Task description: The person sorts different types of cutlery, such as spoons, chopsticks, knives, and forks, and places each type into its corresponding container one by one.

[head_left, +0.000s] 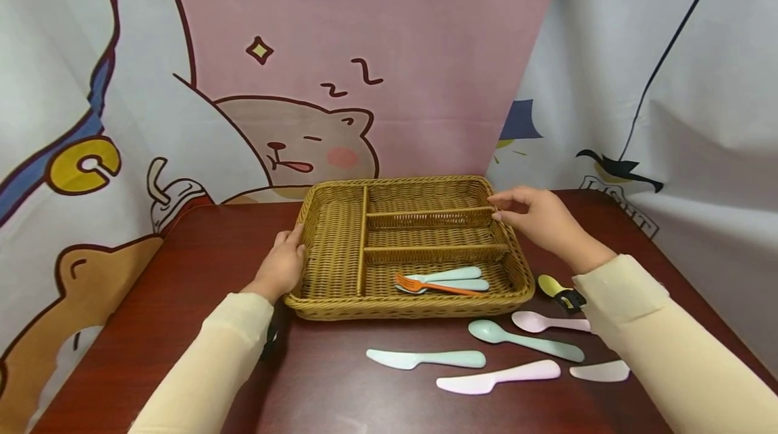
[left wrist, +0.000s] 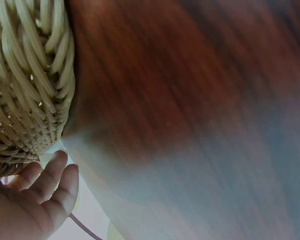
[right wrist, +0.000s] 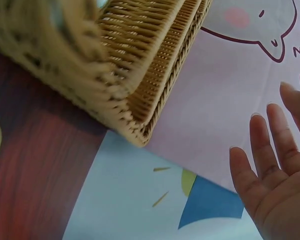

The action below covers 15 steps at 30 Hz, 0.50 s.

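Note:
A brown woven basket (head_left: 413, 310) with dividers lies on the table. My left hand (head_left: 281, 265) is at its left side, fingers beside the outer wall; the left wrist view shows these fingers (left wrist: 51, 177) loosely extended near the wicker. Whether they touch it is unclear. My right hand (head_left: 541, 221) is by the right rim, fingers slightly bent; the right wrist view shows the hand (right wrist: 280, 175) spread, holding nothing and apart from the basket. In the front compartment lie an orange fork (head_left: 450, 287) and pale blue cutlery (head_left: 456, 275), its heads partly hidden.
In front of the basket lie a mint knife (head_left: 452, 358), a pink knife (head_left: 525, 372), a mint spoon (head_left: 541, 345), a pink spoon (head_left: 535, 321) and a yellow spoon (head_left: 550, 285). Another pale utensil (head_left: 602, 371) is partly under the right sleeve. A printed curtain (head_left: 425, 63) hangs behind.

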Available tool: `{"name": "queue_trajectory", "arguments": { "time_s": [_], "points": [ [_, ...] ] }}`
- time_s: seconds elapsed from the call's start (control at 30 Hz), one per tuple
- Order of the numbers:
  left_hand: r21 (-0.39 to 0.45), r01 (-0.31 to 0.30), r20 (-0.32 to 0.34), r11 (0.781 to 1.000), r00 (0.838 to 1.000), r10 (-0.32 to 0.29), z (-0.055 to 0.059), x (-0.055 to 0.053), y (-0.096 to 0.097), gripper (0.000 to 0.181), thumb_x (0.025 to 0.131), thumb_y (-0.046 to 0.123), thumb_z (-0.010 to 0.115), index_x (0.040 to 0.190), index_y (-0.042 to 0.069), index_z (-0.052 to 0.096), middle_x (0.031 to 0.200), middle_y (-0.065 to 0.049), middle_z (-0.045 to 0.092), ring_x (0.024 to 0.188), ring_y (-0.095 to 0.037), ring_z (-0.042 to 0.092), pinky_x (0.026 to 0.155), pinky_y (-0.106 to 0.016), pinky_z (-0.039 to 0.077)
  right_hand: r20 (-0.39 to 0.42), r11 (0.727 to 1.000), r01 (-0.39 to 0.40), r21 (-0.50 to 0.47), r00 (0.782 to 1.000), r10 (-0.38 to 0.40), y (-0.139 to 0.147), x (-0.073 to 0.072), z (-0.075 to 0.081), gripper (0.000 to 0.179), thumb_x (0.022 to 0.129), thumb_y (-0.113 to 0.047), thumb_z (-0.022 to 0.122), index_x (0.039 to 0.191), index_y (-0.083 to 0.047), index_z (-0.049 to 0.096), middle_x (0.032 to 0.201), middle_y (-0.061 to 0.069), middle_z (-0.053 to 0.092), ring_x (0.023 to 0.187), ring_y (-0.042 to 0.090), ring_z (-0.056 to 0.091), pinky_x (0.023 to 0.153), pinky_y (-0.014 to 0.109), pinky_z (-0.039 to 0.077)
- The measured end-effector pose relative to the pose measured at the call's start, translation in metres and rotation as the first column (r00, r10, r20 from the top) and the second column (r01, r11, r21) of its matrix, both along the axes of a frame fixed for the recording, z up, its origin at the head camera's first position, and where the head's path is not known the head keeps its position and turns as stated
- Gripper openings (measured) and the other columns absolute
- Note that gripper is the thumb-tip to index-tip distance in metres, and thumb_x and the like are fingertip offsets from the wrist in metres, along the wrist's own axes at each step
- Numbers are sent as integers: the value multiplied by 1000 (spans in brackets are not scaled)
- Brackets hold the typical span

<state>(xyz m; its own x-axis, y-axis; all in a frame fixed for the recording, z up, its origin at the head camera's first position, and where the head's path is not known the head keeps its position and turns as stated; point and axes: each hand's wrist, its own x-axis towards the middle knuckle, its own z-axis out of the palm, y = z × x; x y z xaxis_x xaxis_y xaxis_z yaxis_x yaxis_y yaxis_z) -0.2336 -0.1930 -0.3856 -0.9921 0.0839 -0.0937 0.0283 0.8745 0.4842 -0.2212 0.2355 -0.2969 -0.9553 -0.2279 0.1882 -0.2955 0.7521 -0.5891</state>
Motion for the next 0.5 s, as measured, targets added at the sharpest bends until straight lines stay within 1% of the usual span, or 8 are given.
{"name": "queue_trajectory", "arguments": {
  "time_s": [0.1, 0.27, 0.47, 0.5],
  "points": [
    [-3, -1, 0, 1000, 1000, 1, 0, 0, -1, 54, 108, 18, 29, 156, 8, 8, 149, -25, 20, 125, -41, 46, 96, -52, 43, -33, 1000, 10, 0, 999, -10, 7, 8, -4, 31, 91, -12, 68, 121, -4, 67, 114, 18, 64, 110, 35, 57, 89, 54, 46],
    [-4, 2, 4, 1000, 1000, -2, -1, -1, -1, 54, 108, 18, 28, 156, 7, 8, 149, -25, 19, 126, -41, 46, 96, -52, 43, -41, 1000, 21, -2, 999, -21, 19, 23, -12, 29, 89, -9, 70, 117, -4, 68, 114, 16, 64, 110, 35, 56, 89, 57, 46],
    [0, 2, 11, 1000, 1000, -2, -1, -1, 0, 54, 108, 19, 28, 157, 8, 7, 150, -24, 18, 120, -39, 51, 88, -49, 46, -78, 1000, 21, 16, 997, -20, 28, 42, -22, 28, 86, -9, 73, 114, -4, 70, 110, 14, 65, 107, 35, 58, 87, 58, 46],
    [2, 1, 13, 1000, 1000, -1, -1, -1, 0, 54, 108, 20, 28, 157, 9, 7, 151, -24, 18, 119, -39, 52, 86, -48, 47, -83, 999, 26, 21, 996, -24, 29, 45, -23, 28, 85, -9, 74, 113, -4, 71, 110, 14, 66, 104, 33, 59, 85, 55, 48]
  ]
}}
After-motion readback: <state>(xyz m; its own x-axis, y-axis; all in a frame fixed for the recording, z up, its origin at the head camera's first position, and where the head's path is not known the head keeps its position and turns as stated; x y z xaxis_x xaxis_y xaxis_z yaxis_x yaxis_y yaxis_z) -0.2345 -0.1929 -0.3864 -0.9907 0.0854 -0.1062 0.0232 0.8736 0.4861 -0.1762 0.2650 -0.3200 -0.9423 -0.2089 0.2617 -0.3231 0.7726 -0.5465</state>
